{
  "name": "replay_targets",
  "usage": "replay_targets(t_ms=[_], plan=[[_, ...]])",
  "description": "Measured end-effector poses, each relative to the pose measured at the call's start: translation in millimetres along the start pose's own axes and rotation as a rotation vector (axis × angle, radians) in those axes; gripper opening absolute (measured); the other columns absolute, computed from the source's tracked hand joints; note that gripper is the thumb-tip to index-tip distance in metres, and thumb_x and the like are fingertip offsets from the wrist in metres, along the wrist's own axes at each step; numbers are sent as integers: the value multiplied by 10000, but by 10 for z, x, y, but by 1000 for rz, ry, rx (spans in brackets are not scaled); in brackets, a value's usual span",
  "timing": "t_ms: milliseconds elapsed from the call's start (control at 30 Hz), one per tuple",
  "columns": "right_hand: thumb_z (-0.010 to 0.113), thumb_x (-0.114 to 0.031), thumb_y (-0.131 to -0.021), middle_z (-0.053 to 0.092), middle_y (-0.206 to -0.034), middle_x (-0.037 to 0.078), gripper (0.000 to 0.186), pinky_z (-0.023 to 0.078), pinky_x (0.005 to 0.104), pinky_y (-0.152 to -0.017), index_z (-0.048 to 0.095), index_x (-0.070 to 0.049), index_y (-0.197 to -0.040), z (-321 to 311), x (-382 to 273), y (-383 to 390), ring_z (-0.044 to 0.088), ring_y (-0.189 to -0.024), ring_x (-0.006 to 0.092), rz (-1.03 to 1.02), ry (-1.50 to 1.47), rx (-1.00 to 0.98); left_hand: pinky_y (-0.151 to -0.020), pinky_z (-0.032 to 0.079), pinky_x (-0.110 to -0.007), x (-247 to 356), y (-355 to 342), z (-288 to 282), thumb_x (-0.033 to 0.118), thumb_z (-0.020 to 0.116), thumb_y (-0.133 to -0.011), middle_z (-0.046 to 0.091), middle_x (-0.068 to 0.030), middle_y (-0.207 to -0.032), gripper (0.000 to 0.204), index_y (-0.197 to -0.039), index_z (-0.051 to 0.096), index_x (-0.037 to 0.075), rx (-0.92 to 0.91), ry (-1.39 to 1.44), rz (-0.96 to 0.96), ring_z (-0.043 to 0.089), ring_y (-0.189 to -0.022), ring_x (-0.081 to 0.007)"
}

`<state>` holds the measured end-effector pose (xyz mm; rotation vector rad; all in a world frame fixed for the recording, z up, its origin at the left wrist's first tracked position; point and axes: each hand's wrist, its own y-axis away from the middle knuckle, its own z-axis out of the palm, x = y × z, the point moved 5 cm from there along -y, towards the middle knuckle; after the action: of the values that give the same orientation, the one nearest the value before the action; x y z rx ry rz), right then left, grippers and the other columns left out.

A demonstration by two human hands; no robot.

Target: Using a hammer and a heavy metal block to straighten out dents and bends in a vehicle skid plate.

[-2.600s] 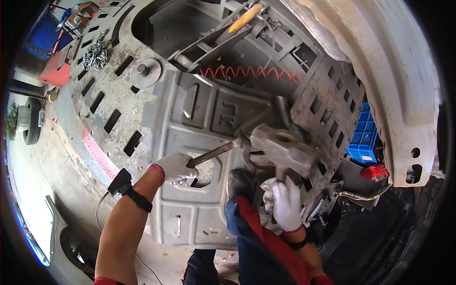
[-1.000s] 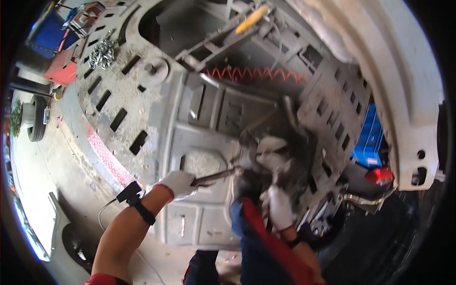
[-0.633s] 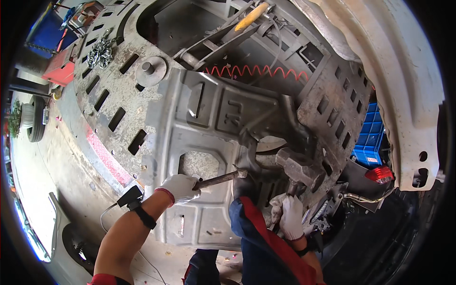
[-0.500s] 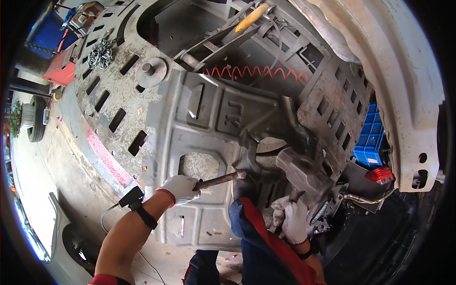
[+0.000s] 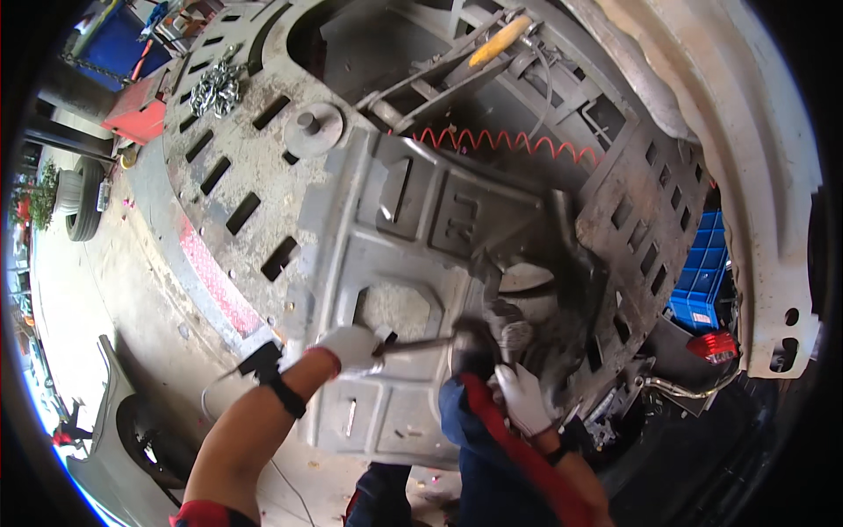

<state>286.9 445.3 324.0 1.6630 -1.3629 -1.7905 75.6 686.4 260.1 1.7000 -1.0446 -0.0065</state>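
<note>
Slotted steel makes your table (image 5: pixel 283 195), with the grey panel (image 5: pixel 369 237) beneath your left hand (image 5: pixel 351 349) and at 10 o'clock from your right hand (image 5: pixel 524 400). Your left grips a bar (image 5: pixel 417 345) toward 3 o'clock; your right grips a hammer (image 5: pixel 511 332), its blurred head toward 12. Table edge curves along 9 o'clock, floor (image 5: pixel 132 272) beyond. Blue crate (image 5: pixel 702 263) at 2 o'clock, contents unclear.

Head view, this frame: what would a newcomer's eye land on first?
Probably the large grey stamped-metal panel at the centre, where the gloved left hand holds a metal bar and the gloved right hand grips a blurred hammer. Colour comes next: the red coiled hose beyond the panel, the yellow bar near the top and the blue crate at the right.
</note>
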Motion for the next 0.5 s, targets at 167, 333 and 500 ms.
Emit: replay_targets(t_ms=[167,333,500], plan=[[534,-382,-1069,539,-636,18,373,403,253,-418,589,-41,-927,-242,30,92,467,-453,88,41,-438,196,-797,535,-460,2,406,360,462,657,-902,732,-184,-922,411,-1068,716,91,19,259,-80,708,-857,-363],[682,-292,-985,544,-683,-14,246,391,252,-432,591,-65,-957,-612,219,382,468,-493,75,48,-281,341,-716,555,-362,155,972,1041,488,738,-914,749,-76,-851,432,-1092,713,95,-100,501,-128,711,-730,-200],[690,-290,-982,542,-645,-2,232,441,261,-467,582,-93,-924,-589,1116,818,549,-530,110,146,-332,309,-543,474,-281,161,1846,1891,407,767,-922,619,7,-695,368,-976,672,56,-143,1054,-342,583,-588,-93]])
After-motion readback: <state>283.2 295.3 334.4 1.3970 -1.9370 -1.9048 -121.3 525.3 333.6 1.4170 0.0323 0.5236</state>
